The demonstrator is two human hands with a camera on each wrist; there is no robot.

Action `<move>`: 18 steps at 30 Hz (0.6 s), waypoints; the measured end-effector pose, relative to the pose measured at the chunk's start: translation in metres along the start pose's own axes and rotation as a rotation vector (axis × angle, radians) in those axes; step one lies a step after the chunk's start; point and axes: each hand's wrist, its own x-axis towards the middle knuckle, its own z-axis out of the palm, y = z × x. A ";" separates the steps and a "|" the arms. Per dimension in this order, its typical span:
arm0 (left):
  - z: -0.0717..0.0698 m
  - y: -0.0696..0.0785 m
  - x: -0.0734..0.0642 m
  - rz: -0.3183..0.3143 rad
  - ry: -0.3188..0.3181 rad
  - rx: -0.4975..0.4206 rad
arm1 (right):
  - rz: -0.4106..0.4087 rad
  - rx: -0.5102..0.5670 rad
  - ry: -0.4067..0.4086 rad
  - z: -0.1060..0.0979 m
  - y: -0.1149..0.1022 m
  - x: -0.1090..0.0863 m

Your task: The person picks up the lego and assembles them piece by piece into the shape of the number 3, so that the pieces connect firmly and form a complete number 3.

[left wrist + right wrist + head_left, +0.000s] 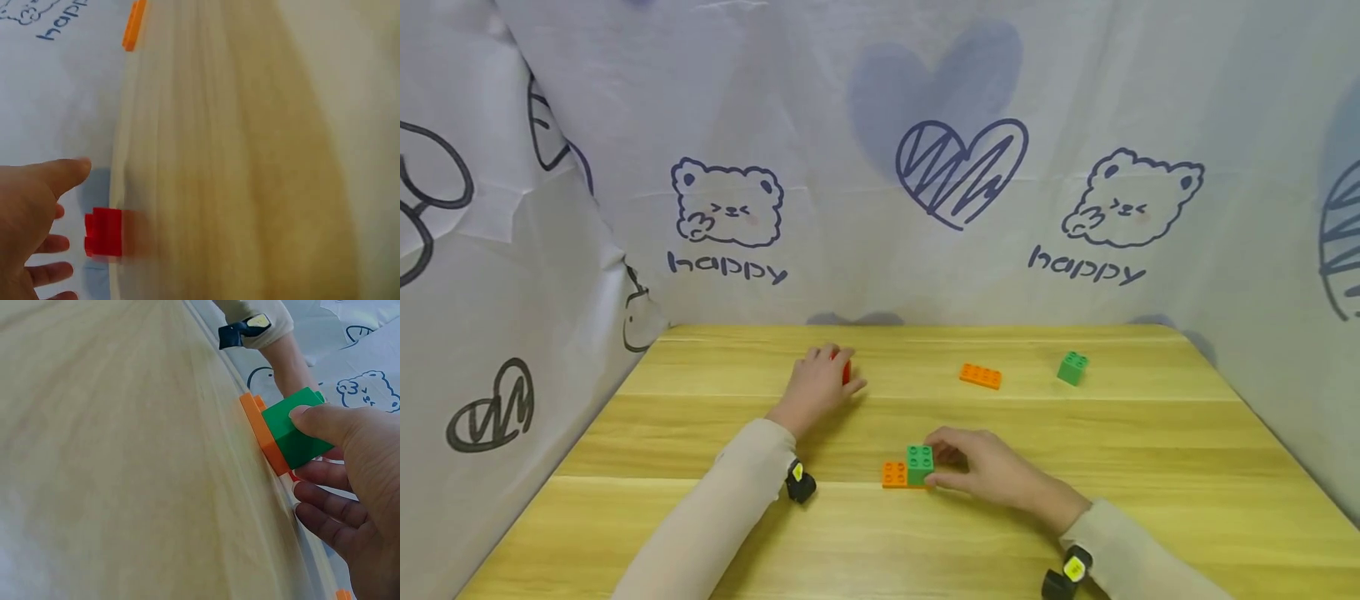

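The right hand [992, 472] pinches a green block [919, 463] between thumb and fingers; that block sits on the right end of a flat orange plate [895, 475] lying on the wooden table [1075, 517] near its front middle. The left hand [816, 385] is farther back and to the left, fingers spread and loosely extended around a red block [104, 232]; the blurred wrist view suggests they are just short of touching it, though I cannot be sure. Well apart to the right lie a second orange plate [980, 376] and a lone green cube [1072, 367], before the printed cloth backdrop [880, 167].
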 end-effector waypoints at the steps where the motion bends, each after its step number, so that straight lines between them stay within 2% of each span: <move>1: 0.002 -0.001 0.002 -0.019 -0.010 0.009 | 0.001 -0.001 0.000 0.000 0.000 0.000; 7: 0.005 -0.006 0.009 -0.117 -0.033 0.015 | -0.003 -0.005 0.004 -0.001 0.000 0.000; 18: 0.006 -0.006 0.014 -0.198 -0.088 0.047 | -0.011 0.000 0.007 0.000 0.000 -0.002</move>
